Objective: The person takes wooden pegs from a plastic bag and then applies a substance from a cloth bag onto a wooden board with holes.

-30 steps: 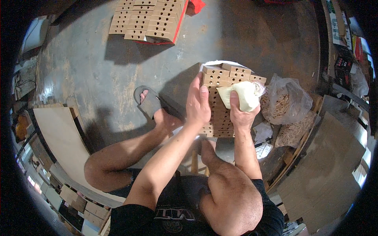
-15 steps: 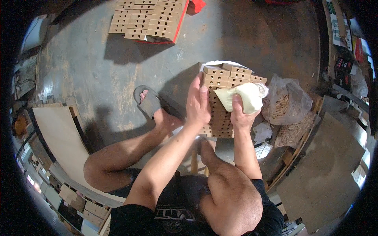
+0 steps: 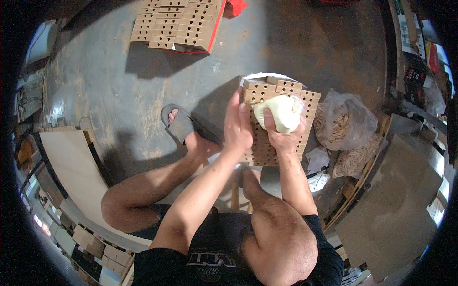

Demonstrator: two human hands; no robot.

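Observation:
In front of my legs stands a stack of brown wooden blocks (image 3: 261, 142), with rows of round drilled holes facing up. My right hand (image 3: 285, 138) is closed around a plastic bag of pale yellow paste (image 3: 287, 113), shaped like a piping bag. The bag lies over the upper middle of the stack, its narrow end toward the left; some holes are hidden beneath it. Against the left side of the stack rests my left hand (image 3: 237, 128), fingers stretched along it and thumb at the top edge. A white rim (image 3: 262, 75) shows behind the blocks.
Right of the stack sit a clear bag of wooden dowels (image 3: 336, 121) and another dowel-filled bag (image 3: 355, 159). A second batch of drilled blocks (image 3: 176, 24), edged in red, stands at the far left. Boards (image 3: 71, 167) flank my left; cardboard (image 3: 391, 200) lies at right.
My right hand has moved left with the bag of paste, uncovering holes at the stack's right side. My left hand stays nearly in place.

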